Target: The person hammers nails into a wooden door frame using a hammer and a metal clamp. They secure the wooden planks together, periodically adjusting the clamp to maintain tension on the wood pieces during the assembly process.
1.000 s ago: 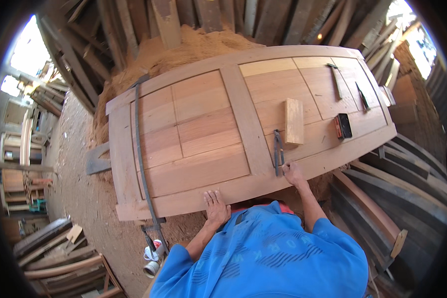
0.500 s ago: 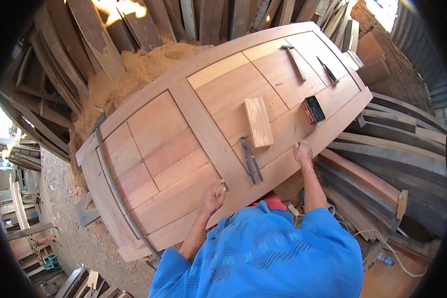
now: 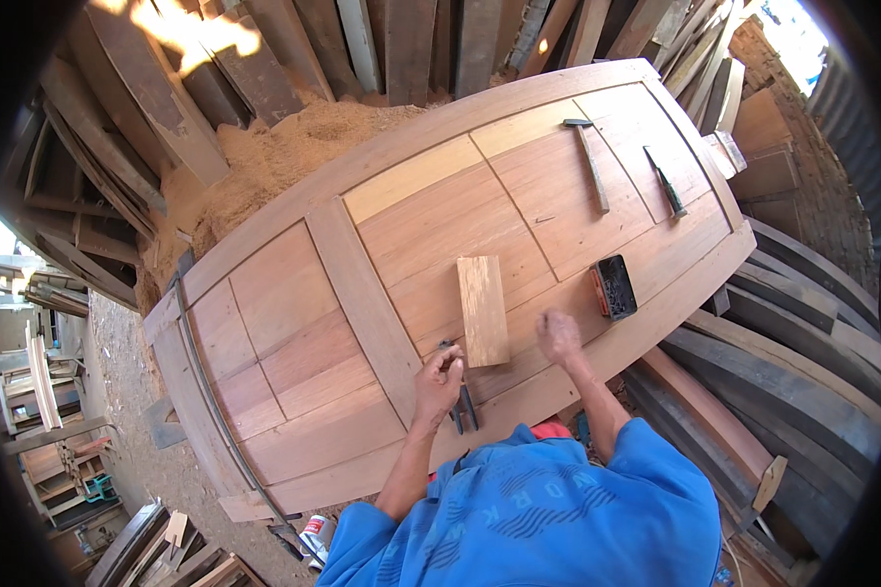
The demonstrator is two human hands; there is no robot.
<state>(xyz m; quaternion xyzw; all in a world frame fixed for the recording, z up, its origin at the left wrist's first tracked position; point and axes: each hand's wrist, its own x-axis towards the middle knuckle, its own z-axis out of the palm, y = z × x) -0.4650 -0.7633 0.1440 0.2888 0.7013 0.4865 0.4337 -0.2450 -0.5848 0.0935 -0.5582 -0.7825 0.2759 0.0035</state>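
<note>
Gripping the dark pincers (image 3: 458, 391) on the wooden door (image 3: 294, 323), your left hand (image 3: 439, 382) is closed on them; your right hand (image 3: 558, 336) rests loosely curled, empty; pincers look not yet lifted; wood block (image 3: 483, 310) lies beside them.

left hand (image 3: 438, 380) gripping pincers (image 3: 460, 396), wooden door (image 3: 294, 323)

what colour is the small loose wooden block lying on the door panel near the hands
Pale yellowish tan, lighter than the reddish-brown wooden door beneath the small rectangular wooden block; the head view shows it best.
</note>
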